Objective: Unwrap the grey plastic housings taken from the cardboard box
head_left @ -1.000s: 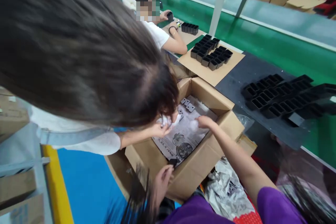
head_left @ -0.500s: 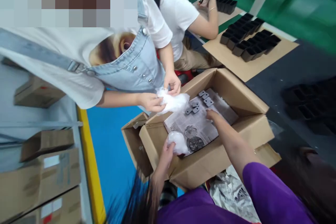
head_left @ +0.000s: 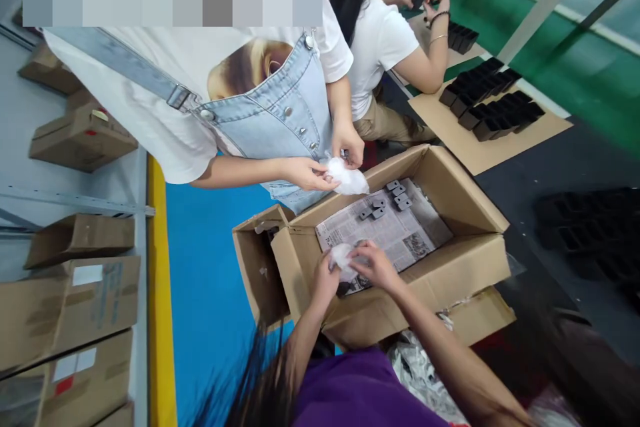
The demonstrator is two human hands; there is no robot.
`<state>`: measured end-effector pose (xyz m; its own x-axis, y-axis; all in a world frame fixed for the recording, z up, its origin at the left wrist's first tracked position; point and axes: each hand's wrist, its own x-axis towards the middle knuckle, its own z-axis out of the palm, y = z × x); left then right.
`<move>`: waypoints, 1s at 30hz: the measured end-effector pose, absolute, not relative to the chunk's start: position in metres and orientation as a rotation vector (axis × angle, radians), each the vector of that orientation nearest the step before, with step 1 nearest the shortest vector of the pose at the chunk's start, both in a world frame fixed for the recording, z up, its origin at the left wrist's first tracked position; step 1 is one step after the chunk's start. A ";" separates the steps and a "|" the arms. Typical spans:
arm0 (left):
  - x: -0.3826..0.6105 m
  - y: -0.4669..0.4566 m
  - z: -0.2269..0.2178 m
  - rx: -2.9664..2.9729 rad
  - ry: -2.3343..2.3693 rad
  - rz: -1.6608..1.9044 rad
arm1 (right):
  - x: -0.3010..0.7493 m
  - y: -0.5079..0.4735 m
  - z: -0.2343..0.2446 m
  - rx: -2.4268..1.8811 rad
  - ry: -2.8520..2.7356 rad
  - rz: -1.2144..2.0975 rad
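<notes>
My left hand (head_left: pixel 326 277) is closed around a white, translucent plastic-wrapped bundle (head_left: pixel 342 259) over the near left part of an open cardboard box (head_left: pixel 400 310). On the bundle's right side, the bent fingers of my right hand (head_left: pixel 379 265) pinch at the plastic. What is inside the wrapping cannot be made out. Beyond my hands, printed newspaper (head_left: pixel 405 233) lines the box. Two groups of small grey parts with holes, a left group (head_left: pixel 373 211) and a right group (head_left: pixel 399 195), lie on the paper.
Across the box, a co-worker's hands (head_left: pixel 310 173) hold another white plastic bundle (head_left: pixel 347 179). Black open-topped containers (head_left: pixel 500 113) stand in rows on a cardboard sheet (head_left: pixel 443 121) beside a second seated person (head_left: pixel 383 47). Cardboard boxes (head_left: pixel 95 300) fill shelves at left.
My right hand has moved from beside the grey parts, back and left, to the plastic bundle in my left hand. The view has shifted slightly.
</notes>
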<state>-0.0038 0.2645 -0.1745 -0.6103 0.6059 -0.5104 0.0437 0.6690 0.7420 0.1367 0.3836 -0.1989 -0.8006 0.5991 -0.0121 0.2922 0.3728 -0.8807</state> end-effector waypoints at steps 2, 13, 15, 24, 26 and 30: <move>0.003 0.268 -0.163 0.509 1.951 0.970 | 0.136 0.355 -0.192 -0.891 -2.300 1.124; 0.021 0.261 -0.121 0.576 1.400 1.057 | 0.138 0.341 -0.173 -1.381 -1.537 1.406; 0.027 0.258 -0.120 0.581 1.348 1.050 | 0.138 0.343 -0.170 -1.391 -1.516 1.416; 0.006 0.258 -0.134 0.532 1.264 1.051 | 0.163 0.321 -0.141 -1.246 -1.536 1.498; 0.000 0.260 -0.137 0.541 1.235 1.019 | 0.168 0.319 -0.137 -1.228 -1.548 1.556; 0.004 0.255 -0.139 0.655 1.171 0.904 | 0.162 0.317 -0.145 -1.367 -1.493 1.436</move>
<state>0.0045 0.2548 -0.1387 0.1248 0.8650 -0.4861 -0.2515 0.5015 0.8278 0.1622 0.3174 -0.1452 -0.2470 0.9478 -0.2019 0.2390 -0.1423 -0.9605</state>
